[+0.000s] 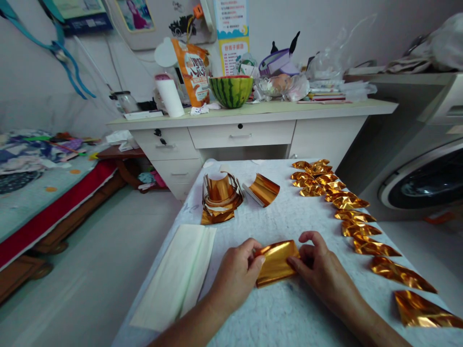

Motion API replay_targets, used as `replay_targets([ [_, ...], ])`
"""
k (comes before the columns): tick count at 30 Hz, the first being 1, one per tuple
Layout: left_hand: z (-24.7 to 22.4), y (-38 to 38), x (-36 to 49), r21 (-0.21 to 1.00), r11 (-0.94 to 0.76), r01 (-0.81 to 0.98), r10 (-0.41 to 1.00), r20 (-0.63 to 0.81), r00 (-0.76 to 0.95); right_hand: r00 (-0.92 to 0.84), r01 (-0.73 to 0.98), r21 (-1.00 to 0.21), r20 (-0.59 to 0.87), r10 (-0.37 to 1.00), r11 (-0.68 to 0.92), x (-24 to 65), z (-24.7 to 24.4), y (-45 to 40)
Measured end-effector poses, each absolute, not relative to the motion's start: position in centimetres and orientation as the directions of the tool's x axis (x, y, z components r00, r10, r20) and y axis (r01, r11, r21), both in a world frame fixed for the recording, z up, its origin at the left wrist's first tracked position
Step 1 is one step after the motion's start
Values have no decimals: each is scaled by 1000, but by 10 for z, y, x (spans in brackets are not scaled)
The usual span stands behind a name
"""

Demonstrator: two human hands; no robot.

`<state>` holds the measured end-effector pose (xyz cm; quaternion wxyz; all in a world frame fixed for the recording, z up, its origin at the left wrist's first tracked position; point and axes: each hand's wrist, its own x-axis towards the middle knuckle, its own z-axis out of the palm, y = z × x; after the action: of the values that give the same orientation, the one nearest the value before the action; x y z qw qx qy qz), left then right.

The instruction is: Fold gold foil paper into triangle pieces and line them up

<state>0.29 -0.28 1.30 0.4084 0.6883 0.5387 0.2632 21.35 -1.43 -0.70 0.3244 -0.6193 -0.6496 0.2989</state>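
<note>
A shiny gold foil sheet (pixel 277 264) lies between my hands above the pale cloth-covered table. My left hand (pixel 240 267) pinches its left edge between thumb and fingers. At the right edge, the thumb of my right hand (pixel 318 262) presses on the foil, with the fingers curled close by. Beyond them stands a curled stack of gold foil sheets (pixel 220 193), and beside it lies one loose curved sheet (pixel 265 189). Several folded, pointed gold foil pieces (pixel 358 229) line the table's right side. A folded whitish paper (pixel 175 274) lies left of my left hand.
The table (pixel 282 219) reaches toward a white desk (pixel 253 115) bearing a watermelon-patterned bowl (pixel 231 91), an orange pouch (pixel 193 74) and a white roll (pixel 170 98). A washing machine (pixel 408 144) stands right; a bed (pixel 47 193) is left.
</note>
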Motion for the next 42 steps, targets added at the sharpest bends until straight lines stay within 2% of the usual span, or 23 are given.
replay_targets([
  [3, 13, -3, 5, 760, -131, 637, 967, -43, 250, -9, 698, -713, 86, 996, 68, 213, -5, -17],
  [8, 11, -4, 5, 700, -145, 699, 970, -38, 239, -172, 781, -602, 53, 984, 169, 213, 1, -19],
  [17, 13, -6, 4, 630, -164, 759, 964, -62, 260, -264, 747, -616, 70, 962, 250, 211, 3, -21],
  [26, 14, -7, 4, 506, -203, 838, 958, -72, 276, -300, 769, -565, 95, 949, 300, 210, 4, -20],
  [36, 17, -5, 5, 510, -202, 836, 956, -84, 282, -307, 787, -532, 101, 946, 312, 210, 2, -19],
  [42, 16, -6, 6, 473, -186, 861, 959, -103, 263, -300, 799, -519, 96, 949, 305, 209, 0, -18],
])
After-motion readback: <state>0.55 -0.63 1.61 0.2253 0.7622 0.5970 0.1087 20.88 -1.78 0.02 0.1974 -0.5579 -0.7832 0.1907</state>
